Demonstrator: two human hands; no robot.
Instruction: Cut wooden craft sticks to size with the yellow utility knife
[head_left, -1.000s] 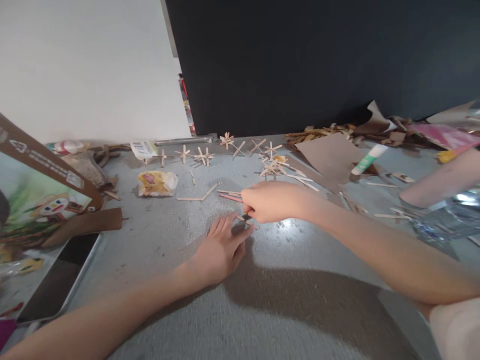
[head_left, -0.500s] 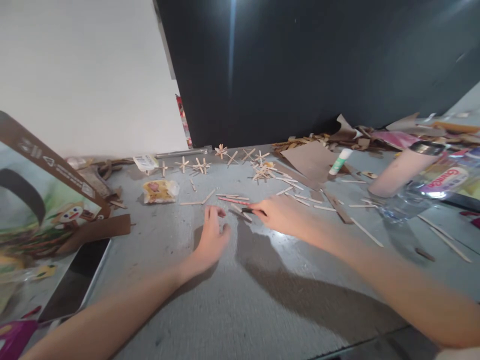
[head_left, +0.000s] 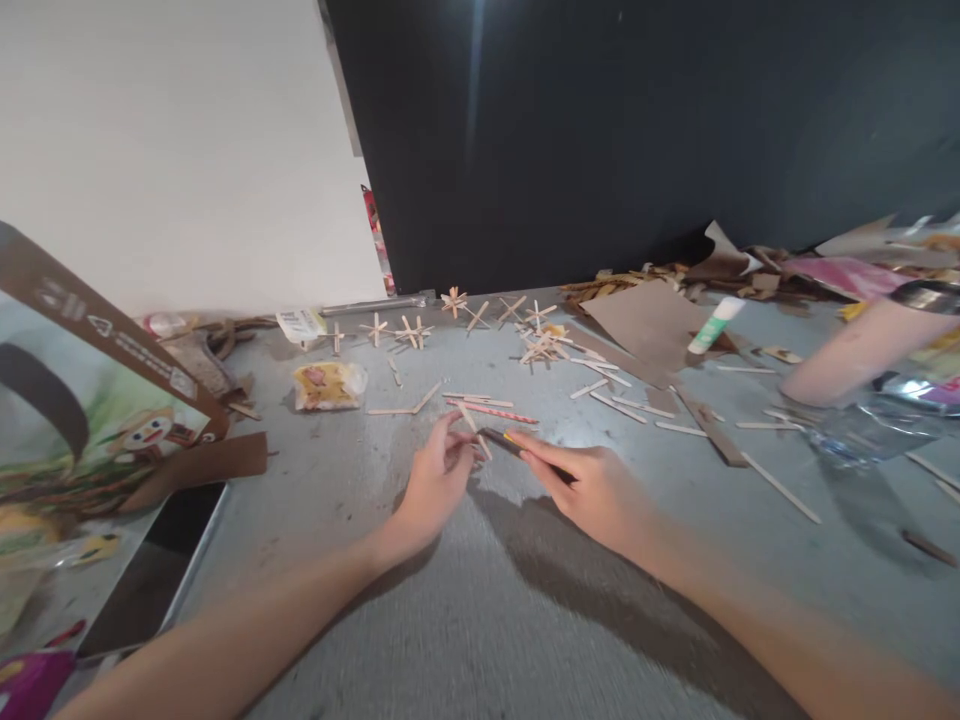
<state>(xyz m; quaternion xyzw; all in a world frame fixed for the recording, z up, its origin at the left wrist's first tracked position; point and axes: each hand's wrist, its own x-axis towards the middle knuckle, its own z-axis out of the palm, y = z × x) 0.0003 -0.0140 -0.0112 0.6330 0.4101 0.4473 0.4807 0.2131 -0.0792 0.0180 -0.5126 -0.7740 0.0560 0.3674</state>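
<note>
My left hand (head_left: 436,470) is closed, with its fingertips at a thin wooden craft stick (head_left: 484,447) that slants up off the grey table. My right hand (head_left: 596,485) grips a dark utility knife (head_left: 504,443) with a yellow spot on its handle. The knife's front end points left and meets the craft stick close to my left fingertips; whether it cuts into the wood I cannot tell. Just beyond both hands lies a red-and-white striped stick (head_left: 496,411), beside several plain craft sticks (head_left: 480,400).
Star-shaped stick pieces (head_left: 410,332) and loose sticks lie farther back. To the right are a glue stick (head_left: 717,325), a cardboard sheet (head_left: 645,325) and a pink bottle (head_left: 862,345). A snack packet (head_left: 328,386), a phone (head_left: 157,565) and a printed bag (head_left: 97,400) are on the left.
My right hand has drawn back toward me and turned, so more of the knife shows. My left fingers have closed at the craft stick, now lifted. The view has shifted slightly right-to-left.
</note>
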